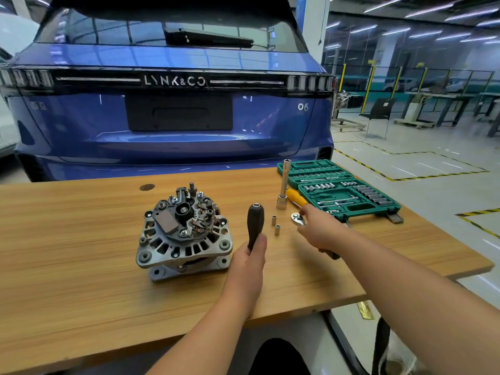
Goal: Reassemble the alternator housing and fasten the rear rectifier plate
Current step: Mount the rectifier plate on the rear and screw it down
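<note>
We are viewing a wooden bench (81, 239) from above, with the alternator (182, 231) resting on it left of centre, its finned housing down and its rear face turned up. On that face we are seeing the dark rectifier plate (186, 215), with a brown pad and a threaded stud showing; whether its fasteners are seated we cannot tell.

Just right of the alternator, the left hand (250, 262) is gripping a black driver handle (255, 228) upright, fingers curled round its lower half and thumb lying along it.

Farther right, the right hand (320, 230) is closing round a ratchet (297, 219), whose chrome head is showing beyond the fingertips and whose dark grip is protruding behind the wrist.

Two small sockets (275, 224) are standing between the hands, apart from both.

A long extension (284, 185) is standing upright behind them, with a yellow screwdriver (296, 197) lying just beside it.

An open green socket case (338, 189) is occupying the far right corner of the bench.

A blue car (173, 104) is filling the background behind the bench.
</note>
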Available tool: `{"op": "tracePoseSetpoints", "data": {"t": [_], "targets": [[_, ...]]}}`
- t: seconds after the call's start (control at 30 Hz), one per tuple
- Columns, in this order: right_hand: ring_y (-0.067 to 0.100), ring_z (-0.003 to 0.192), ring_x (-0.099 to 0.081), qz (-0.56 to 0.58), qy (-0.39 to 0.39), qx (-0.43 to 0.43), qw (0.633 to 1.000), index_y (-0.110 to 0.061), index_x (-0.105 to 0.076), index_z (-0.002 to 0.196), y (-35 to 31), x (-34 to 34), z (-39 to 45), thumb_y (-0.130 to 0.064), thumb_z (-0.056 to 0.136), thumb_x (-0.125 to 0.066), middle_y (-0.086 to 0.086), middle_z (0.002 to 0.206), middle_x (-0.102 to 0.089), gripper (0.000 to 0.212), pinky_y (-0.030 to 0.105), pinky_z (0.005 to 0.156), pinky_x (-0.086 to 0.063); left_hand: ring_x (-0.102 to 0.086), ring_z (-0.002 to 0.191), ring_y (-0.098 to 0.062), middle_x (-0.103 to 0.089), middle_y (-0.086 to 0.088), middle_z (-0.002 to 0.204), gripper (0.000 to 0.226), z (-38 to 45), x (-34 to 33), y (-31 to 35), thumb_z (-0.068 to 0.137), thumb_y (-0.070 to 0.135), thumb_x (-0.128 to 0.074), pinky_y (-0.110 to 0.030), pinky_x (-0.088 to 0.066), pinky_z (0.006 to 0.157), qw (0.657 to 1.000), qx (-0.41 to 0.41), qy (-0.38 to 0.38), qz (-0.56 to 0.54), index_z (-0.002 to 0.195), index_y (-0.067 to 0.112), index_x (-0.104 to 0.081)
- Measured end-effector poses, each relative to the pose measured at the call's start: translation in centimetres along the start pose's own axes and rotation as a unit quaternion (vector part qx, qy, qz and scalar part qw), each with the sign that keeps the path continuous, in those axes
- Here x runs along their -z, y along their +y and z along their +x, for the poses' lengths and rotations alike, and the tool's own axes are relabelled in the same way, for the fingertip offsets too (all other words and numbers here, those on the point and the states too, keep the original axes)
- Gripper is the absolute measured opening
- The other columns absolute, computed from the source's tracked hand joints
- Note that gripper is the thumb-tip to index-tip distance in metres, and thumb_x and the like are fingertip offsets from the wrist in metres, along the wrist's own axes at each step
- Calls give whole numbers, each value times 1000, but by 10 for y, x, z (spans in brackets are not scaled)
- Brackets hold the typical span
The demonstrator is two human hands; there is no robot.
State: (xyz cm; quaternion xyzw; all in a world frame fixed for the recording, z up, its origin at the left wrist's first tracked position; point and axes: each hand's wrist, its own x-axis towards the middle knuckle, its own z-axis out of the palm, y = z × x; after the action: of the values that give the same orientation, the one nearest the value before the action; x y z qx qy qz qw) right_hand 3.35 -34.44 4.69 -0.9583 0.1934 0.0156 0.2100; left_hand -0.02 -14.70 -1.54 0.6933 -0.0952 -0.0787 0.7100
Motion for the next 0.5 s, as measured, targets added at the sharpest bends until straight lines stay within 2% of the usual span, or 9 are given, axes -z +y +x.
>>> {"op": "tracePoseSetpoints", "data": {"t": [0.13,0.27,0.33,0.5], "targets": [[19,64,-66,108,14,101,989,-40,-44,139,-18,21,-27,-29,98,-59,0,91,-59,45,26,43,-54,-35,52,-9,-39,11,58,65,-6,-1,2,67,90,-44,-35,-30,60,1000,-6,22,9,71,25,-48],[8,52,-60,213,-27,190,958,-44,-49,138,-43,48,-63,-27,99,-59,3,78,-68,43,22,47,-50,-33,45,-4,-37,14,50,81,-14,2,3,55,105,-36,-35,-27,59,995,-34,81,41,64,26,-47],[6,49,-60,226,-42,218,948,-43,-50,137,-54,58,-81,-25,100,-59,-2,70,-71,42,22,47,-50,-31,45,-4,-35,14,49,80,-19,6,2,53,107,-34,-35,-25,60,993,-50,95,43,59,28,-45],[9,52,-61,206,-72,259,941,-42,-53,137,-70,67,-113,-21,96,-66,-2,80,-75,48,24,49,-51,-33,45,-3,-35,15,48,71,-33,15,8,56,107,-26,-35,-24,60,992,-73,77,73,52,43,-55]]}}
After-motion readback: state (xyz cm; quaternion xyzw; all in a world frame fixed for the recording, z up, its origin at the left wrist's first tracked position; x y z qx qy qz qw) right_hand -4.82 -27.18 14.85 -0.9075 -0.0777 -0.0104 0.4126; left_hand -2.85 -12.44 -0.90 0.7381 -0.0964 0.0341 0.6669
